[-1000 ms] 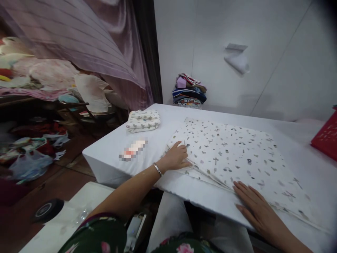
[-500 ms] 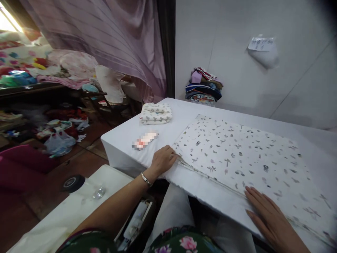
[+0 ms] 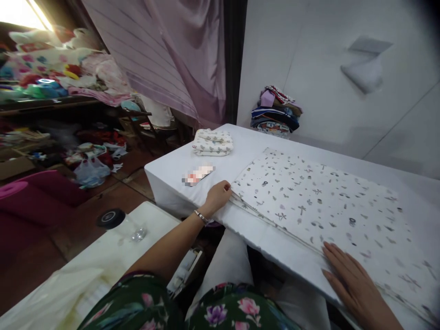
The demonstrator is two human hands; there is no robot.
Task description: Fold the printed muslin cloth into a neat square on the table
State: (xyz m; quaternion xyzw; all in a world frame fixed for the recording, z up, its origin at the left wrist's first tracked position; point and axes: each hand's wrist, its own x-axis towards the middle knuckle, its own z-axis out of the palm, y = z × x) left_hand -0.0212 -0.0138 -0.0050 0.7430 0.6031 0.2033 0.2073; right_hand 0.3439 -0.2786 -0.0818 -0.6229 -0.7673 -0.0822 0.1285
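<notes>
A white cloth with small printed palms, rainbows and other motifs (image 3: 309, 206) lies folded in layers on the white-covered table (image 3: 247, 137). My left hand (image 3: 219, 196) is closed at the cloth's near left corner, its fingertips pinching the edge. Toward the right, my right hand (image 3: 350, 275) lies flat on the near edge of the cloth, fingers stretched out and thumb apart. A smaller folded printed cloth (image 3: 213, 143) rests at the table's far left. Between it and my left hand lies a flat object blurred by pixels (image 3: 198, 175).
A low white surface (image 3: 147, 215) at the left holds a clear bottle with a black lid (image 3: 112, 219). Beyond the table, a stack of folded fabrics (image 3: 275, 112) stands by the wall. A mauve curtain (image 3: 195, 55) hangs at the back, and a plastic bag (image 3: 92, 172) sits on the floor.
The view has shifted a little leftward, so most things appear farther right. My left hand's fingers have drawn into a pinch at the cloth's corner. My right hand stays flat on the cloth.
</notes>
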